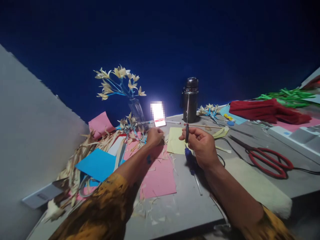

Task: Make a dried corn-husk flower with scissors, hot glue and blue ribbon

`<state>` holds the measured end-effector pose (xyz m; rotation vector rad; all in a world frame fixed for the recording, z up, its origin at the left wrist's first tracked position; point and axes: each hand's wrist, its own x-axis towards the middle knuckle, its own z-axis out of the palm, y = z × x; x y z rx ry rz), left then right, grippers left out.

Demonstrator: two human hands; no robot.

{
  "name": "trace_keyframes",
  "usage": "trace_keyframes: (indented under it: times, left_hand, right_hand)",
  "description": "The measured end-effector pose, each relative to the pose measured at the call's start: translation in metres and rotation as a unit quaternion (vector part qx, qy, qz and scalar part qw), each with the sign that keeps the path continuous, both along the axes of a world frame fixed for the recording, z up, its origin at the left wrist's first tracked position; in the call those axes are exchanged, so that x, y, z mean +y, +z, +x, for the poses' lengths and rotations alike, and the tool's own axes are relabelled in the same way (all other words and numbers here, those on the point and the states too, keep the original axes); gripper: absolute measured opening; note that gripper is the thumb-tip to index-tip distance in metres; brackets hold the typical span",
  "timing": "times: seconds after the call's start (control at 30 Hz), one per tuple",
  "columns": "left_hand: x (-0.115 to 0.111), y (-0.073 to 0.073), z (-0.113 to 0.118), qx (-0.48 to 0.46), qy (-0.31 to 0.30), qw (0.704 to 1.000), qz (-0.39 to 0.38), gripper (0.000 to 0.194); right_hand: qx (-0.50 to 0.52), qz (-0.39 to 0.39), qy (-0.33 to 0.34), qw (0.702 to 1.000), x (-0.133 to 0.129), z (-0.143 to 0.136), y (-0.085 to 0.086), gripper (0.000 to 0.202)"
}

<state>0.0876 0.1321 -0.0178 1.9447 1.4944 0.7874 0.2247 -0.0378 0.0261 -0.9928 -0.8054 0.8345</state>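
My right hand [203, 145] grips a small pair of scissors [187, 132] by its dark handles, with the thin blades pointing up in front of the flask. Over the top of a pink sheet [160, 180] is my left hand [154, 136], its fingers drawn together; whatever they may hold is too small to make out. Pale shreds lie scattered on that sheet. Between the hands lies a yellow sheet [173, 140]. A blue glue gun [189, 158] rests on the table just below my right hand. Behind my left hand stands a lit phone [160, 122].
Pale flowers [120, 71] stand in a glass vase [137, 108] at the back left, beside dried husks [72, 160] and blue paper [98, 163]. A dark flask [190, 105] stands at the back. Large red-handled scissors [270, 160] and a red cloth [265, 111] lie rightward.
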Motion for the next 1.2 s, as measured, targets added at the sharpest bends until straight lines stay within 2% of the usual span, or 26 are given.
trace_keyframes:
  times: [0.17,0.3,0.37,0.57,0.73,1.0,1.2]
  left_hand:
    - [0.005,-0.013,0.006,0.055,0.0,0.998,0.019,0.004]
    - [0.007,-0.013,0.002,0.06,0.004,0.997,0.044,0.024]
    - [0.006,-0.011,-0.002,0.061,-0.01,0.997,0.052,0.021]
    - [-0.01,-0.01,-0.007,0.062,-0.048,0.995,0.066,0.017]
    - [-0.02,-0.017,-0.002,0.07,-0.04,0.996,0.048,0.01]
    - [-0.007,-0.022,-0.006,-0.013,-0.043,0.999,0.003,0.008]
    - [0.006,-0.023,-0.009,-0.097,-0.017,0.995,0.022,0.007]
  right_hand:
    - [0.032,-0.003,0.0,0.999,0.003,0.007,0.0,0.033]
    - [0.028,-0.013,0.003,1.0,0.003,0.008,0.0,0.033]
    - [0.03,-0.013,0.005,0.999,0.004,0.009,0.0,0.033]
    - [0.024,-0.032,0.012,0.999,0.004,0.008,-0.002,0.032]
    - [-0.006,-0.058,0.009,0.998,0.005,0.006,-0.005,0.035]
    - [-0.011,-0.069,0.026,0.997,0.004,0.006,-0.006,0.034]
    - [-0.022,-0.073,0.031,0.997,0.002,0.004,-0.005,0.032]
